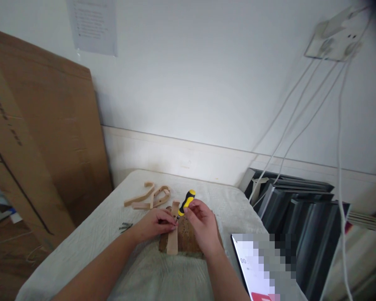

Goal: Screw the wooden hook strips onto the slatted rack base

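- Yellow-and-black plastic-handled screwdriver (186,203) sits clenched in my right hand (203,225), tilted, its tip down at the pale wooden strip (173,234).
- My left hand (155,223) pinches that strip near the tip, pressing it onto the brown cork-like board (188,240) lying on the white cloth-covered table (138,267).
- I cannot see the screw itself; my fingers hide it.
- Curved pale wooden pieces (150,195) lie beyond my hands, well apart from the board; small dark metal screws (125,226) rest just left of my left wrist.
- Risk, as I judge it: the tilted shaft could slip out of the screw head and jab my left fingertips, which sit right beside the tip.
- The strip could swing if my pinch loosens, since it overhangs the board edge.
- A tablet with a white screen (253,267) lies near my right forearm; an elbow swing could knock it.
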Demonstrator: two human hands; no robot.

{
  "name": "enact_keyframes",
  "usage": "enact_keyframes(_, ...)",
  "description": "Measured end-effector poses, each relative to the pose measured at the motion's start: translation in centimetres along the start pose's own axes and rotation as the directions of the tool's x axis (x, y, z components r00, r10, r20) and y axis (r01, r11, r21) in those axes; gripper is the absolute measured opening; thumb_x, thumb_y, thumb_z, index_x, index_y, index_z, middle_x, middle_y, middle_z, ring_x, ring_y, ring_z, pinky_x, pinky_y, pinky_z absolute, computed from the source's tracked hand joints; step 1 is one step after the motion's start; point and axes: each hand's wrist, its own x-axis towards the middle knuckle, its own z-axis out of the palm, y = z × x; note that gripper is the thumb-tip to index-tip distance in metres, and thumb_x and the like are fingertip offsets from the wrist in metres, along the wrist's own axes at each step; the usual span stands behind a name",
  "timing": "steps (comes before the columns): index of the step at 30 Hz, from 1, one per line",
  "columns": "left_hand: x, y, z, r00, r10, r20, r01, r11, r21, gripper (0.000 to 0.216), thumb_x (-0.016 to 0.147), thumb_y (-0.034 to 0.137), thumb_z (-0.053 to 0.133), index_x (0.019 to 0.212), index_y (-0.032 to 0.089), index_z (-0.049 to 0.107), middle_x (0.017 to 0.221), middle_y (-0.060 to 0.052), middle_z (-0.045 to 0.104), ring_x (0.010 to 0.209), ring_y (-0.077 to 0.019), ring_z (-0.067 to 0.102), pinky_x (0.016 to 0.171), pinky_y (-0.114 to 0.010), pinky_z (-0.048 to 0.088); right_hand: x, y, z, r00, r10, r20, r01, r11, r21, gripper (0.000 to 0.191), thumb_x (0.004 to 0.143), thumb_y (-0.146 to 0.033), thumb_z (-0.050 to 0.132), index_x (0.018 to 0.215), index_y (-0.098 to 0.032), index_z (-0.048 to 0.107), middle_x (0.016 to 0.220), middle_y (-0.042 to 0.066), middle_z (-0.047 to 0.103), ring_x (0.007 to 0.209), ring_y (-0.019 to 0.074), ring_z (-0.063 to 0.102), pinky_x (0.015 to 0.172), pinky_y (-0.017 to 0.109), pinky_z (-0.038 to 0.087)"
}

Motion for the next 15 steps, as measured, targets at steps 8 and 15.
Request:
enact_keyframes(8, -0.05, 0.09, 0.14, 0.995, -0.100, -0.008, 0.100, 0.995, 0.017, 0.019, 0.075, 0.033, 0.068, 0.074, 0.014, 0.066, 0.062, 0.004, 0.049, 0.059, -0.0089, 0.040, 0.054, -0.021, 0.029, -0.01, 0.28, 0.18, 0.999, -0.018, 0.027, 0.018, 1.000, -0.001, 0.015, 0.074, -0.030, 0.069, 0.084, -0.021, 0.063, 0.077, 0.000, 0.064, 0.072, 0.0151, 0.061, 0.069, 0.027, 0.050)
enact_keyframes(15, -0.28, 0.21, -0.01, 0.991, -0.134, 0.003, 0.134, 0.991, -0.003, 0.018, 0.075, 0.030, 0.066, 0.080, 0.013, 0.066, 0.062, 0.004, 0.047, 0.057, -0.0088, 0.038, 0.053, -0.021, 0.027, -0.07, 0.40, 0.04, 0.999, -0.026, 0.048, 0.027, 1.000, -0.015, 0.013, 0.076, -0.029, 0.068, 0.085, -0.020, 0.063, 0.078, 0.001, 0.064, 0.073, 0.0146, 0.060, 0.070, 0.027, 0.049)
